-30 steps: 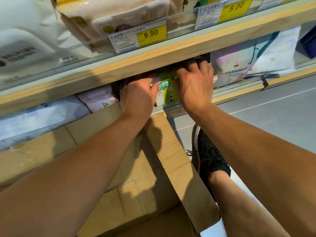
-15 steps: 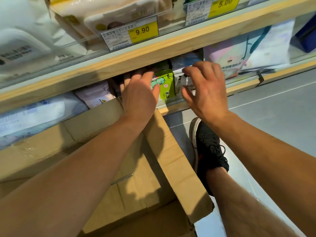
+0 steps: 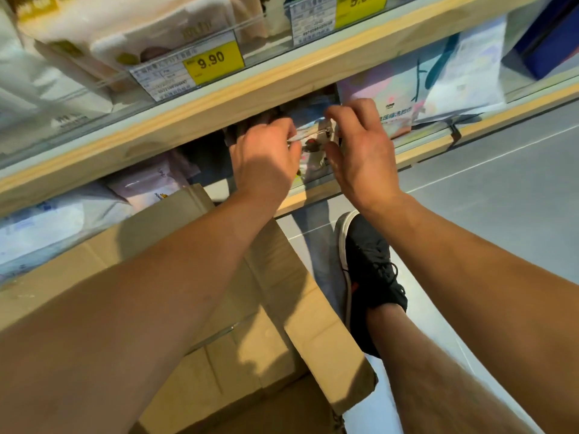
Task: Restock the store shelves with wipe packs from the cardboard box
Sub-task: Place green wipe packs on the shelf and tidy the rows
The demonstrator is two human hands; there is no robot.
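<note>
— Where are your hands now?

— Both are in the middle of the frame, in the gap under the wooden shelf [image 3: 282, 86]. My left hand [image 3: 266, 158] pinches the left edge of a wipe pack [image 3: 313, 142], and my right hand [image 3: 363, 151] has curled fingers at its right side. I think the right one holds the pack too, but the picture is blurred there, so I cannot tell for sure.

— And the pack itself?

— It stands on the lower shelf, behind the clear front rail [image 3: 316, 180], between my two hands. Other packs [image 3: 391, 89] stand to the right of it.

— How do you do this step well?

— In my opinion I must keep the pack upright, push it back evenly with both sides, and make its face look to the front. I should not squeeze hard, because the pack is soft and will bend.

— And the box?

— The cardboard box [image 3: 266, 324] is open at the bottom of the frame, below my arms, beside my shoe [image 3: 369, 277]. I cannot see inside it.
</note>
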